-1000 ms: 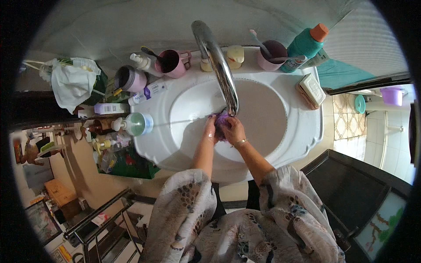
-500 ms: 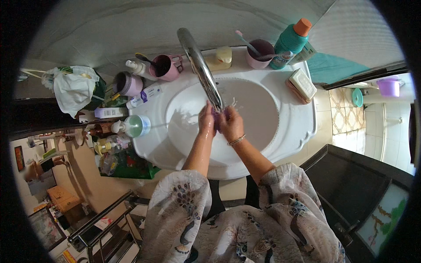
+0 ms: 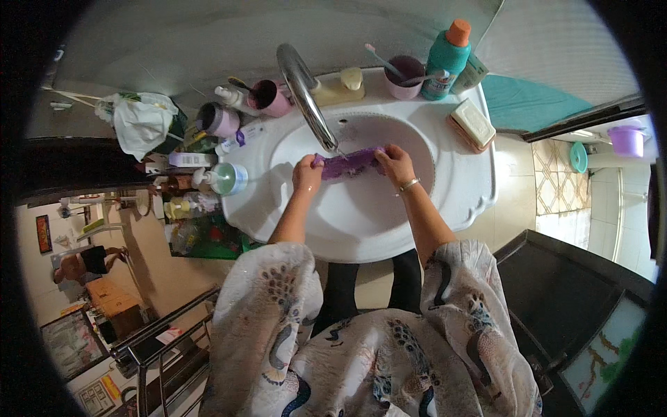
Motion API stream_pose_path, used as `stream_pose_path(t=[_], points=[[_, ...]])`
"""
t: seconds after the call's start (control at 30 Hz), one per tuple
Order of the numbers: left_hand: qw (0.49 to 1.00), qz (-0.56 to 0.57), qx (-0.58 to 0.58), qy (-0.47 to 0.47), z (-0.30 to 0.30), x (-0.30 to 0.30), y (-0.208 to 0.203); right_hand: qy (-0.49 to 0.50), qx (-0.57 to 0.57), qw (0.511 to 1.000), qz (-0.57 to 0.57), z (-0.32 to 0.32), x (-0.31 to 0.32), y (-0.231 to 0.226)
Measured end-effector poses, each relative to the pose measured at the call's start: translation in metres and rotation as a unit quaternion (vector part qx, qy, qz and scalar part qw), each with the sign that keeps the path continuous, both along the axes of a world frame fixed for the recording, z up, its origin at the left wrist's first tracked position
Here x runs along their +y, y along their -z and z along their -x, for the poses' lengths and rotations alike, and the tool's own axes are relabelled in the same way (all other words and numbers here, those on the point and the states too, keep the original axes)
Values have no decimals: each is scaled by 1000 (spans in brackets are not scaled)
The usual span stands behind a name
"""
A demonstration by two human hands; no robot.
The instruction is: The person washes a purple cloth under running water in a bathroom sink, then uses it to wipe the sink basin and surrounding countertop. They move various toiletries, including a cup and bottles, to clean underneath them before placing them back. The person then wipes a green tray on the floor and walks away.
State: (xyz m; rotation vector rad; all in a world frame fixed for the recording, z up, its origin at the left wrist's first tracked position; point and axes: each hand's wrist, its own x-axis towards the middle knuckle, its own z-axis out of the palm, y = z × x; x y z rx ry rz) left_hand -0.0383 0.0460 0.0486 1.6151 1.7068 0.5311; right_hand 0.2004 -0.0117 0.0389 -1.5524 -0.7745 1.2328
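A wet purple cloth (image 3: 349, 165) stretches between my two hands above the white sink basin (image 3: 375, 229). My left hand (image 3: 306, 174) is closed on its left end and my right hand (image 3: 397, 166) pinches its right end. Just over the cloth's upper edge is the spout of the curved chrome faucet (image 3: 306, 97), with a little water at its tip. A metal bangle (image 3: 408, 185) circles my right wrist. Both forearms come out of loose patterned sleeves.
Along the sink's back edge stand pink cups (image 3: 404, 76) with toothbrushes, a yellowish soap dispenser (image 3: 351, 83) and a teal bottle (image 3: 447, 59) with an orange cap. A soap bar (image 3: 473, 125) lies on the right rim. At left are a pump bottle (image 3: 228, 178) and a green crate (image 3: 208, 243).
My hands have moved apart from close together under the spout. The purple cloth, bunched between them before, is now spread out sideways.
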Motion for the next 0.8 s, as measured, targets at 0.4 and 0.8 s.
stream_pose_path(t=[0.4,0.8], points=[[727,277,-600,-188,-85,-37,-19,134,111,977,-124,58,-35,-31],[687,316,-627,-185,-61,-36,-44,6,-387,921,-36,28,-15,4]])
